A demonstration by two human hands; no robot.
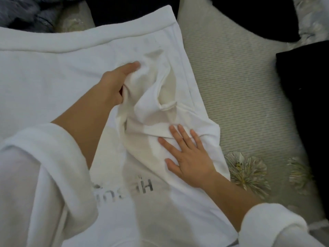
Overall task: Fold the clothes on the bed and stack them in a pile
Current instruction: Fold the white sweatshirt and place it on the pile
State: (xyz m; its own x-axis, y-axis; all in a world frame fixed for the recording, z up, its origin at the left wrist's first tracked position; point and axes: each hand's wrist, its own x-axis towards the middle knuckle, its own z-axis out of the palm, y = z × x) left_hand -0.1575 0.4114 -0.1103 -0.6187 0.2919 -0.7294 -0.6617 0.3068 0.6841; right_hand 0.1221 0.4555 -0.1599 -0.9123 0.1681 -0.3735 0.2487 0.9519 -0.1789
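Beige bedcover (240,82), white shirt (53,77) spread flat over its left side. Pin the fold line with your right hand (185,155), now flat with fingers spread, while your left hand (114,84), gripping the bunched sleeve (151,98), draws it left and smooths it. Sleeve lies between both hands, right hand nearer.
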